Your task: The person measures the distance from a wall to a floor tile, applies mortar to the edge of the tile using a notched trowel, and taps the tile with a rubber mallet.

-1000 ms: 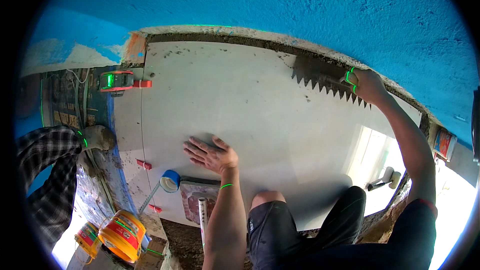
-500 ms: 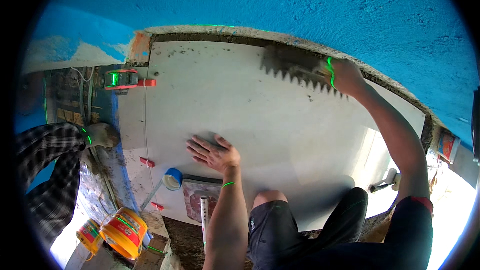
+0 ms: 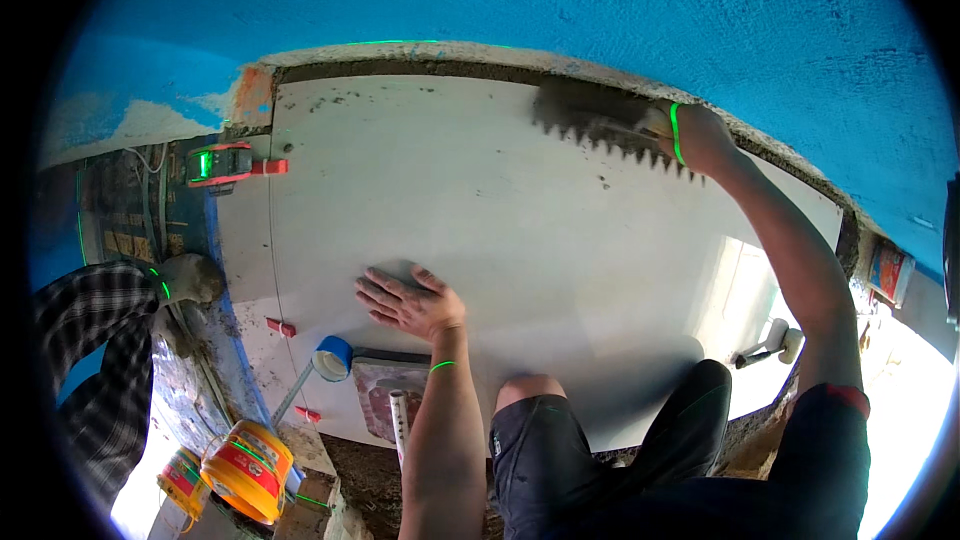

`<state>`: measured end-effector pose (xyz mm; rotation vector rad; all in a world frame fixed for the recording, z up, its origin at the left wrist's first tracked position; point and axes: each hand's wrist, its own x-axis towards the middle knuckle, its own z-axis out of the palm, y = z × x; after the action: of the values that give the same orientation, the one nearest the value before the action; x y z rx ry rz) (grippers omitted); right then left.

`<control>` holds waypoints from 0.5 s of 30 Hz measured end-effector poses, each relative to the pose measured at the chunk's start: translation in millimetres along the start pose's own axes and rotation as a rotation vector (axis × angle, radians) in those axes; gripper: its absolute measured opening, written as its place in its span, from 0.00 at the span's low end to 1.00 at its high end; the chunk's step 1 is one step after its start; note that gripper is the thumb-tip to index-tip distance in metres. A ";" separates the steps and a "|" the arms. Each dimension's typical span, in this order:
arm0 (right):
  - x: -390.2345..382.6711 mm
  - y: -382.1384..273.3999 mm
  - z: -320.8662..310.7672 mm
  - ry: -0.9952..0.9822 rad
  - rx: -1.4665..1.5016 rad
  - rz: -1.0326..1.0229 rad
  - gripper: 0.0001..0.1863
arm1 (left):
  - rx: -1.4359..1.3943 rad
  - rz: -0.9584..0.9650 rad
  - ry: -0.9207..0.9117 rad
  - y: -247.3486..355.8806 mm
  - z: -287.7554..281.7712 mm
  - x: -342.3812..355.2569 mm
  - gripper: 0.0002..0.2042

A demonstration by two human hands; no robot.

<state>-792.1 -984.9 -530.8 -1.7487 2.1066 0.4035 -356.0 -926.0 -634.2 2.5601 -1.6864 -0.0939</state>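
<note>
A large pale tile lies flat in front of me, reaching almost to the blue wall. My left hand rests on it palm down, fingers spread, holding nothing. In my right hand is the handle of a notched trowel, its toothed edge turned toward me. The trowel lies along the tile's far edge, beside the dark mortar strip at the wall; its blade is blurred. Fingers of my right hand are partly hidden behind the hand itself.
At left stand a laser level, red tile clips and yellow buckets. A roll of blue tape and a flat suction-like plate lie near my left forearm. A mallet rests at right. Another person's foot is at far left.
The trowel in my right hand has slid slightly rightward along the tile's far edge. My left hand stays in about the same place on the tile; the whole view has shifted a little.
</note>
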 end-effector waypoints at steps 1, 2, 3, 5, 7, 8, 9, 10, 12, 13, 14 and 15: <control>-12.9 14.8 0.3 -0.035 -0.067 0.030 0.15 | 0.007 0.006 0.005 -1.1 0.9 0.0 0.37; -25.7 33.1 4.2 -0.029 -0.043 0.030 0.14 | 0.013 0.008 0.009 -0.7 1.2 -0.5 0.37; -37.1 49.6 4.9 -0.017 -0.017 0.029 0.13 | 0.017 0.012 0.020 -0.2 0.5 0.4 0.37; -47.8 63.0 1.6 -0.054 0.014 0.076 0.12 | 0.032 0.020 0.065 -3.4 3.4 1.5 0.37; -45.7 60.0 5.7 0.027 -0.054 0.044 0.15 | 0.031 0.017 0.073 -3.6 6.5 -1.3 0.37; -42.8 57.9 8.7 0.070 -0.085 0.031 0.16 | 0.024 0.011 0.063 -3.1 6.7 -0.7 0.37; -38.1 57.1 8.2 0.070 -0.070 0.020 0.21 | 0.018 0.004 0.052 -2.7 7.0 -0.4 0.37; -42.6 62.5 6.8 0.023 -0.091 0.050 0.22 | 0.011 0.016 0.060 -2.5 7.8 -0.6 0.37; -49.3 81.8 7.9 -0.074 -0.131 0.091 0.24 | 0.006 0.021 0.077 -4.8 9.3 -1.2 0.37; -57.1 102.1 19.7 -0.004 -0.129 0.061 0.21 | 0.005 0.027 0.074 -4.8 9.7 -1.7 0.37; -61.6 110.0 19.0 -0.021 -0.103 0.084 0.20 | 0.006 0.029 0.074 -2.2 5.7 -0.1 0.37; -67.3 116.6 19.6 -0.037 -0.078 0.109 0.18 | 0.005 0.032 0.073 -1.1 3.7 0.5 0.37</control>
<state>-893.9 -895.3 -519.5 -1.6597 2.1928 0.5508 -355.1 -926.1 -638.1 2.5064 -1.7030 0.0059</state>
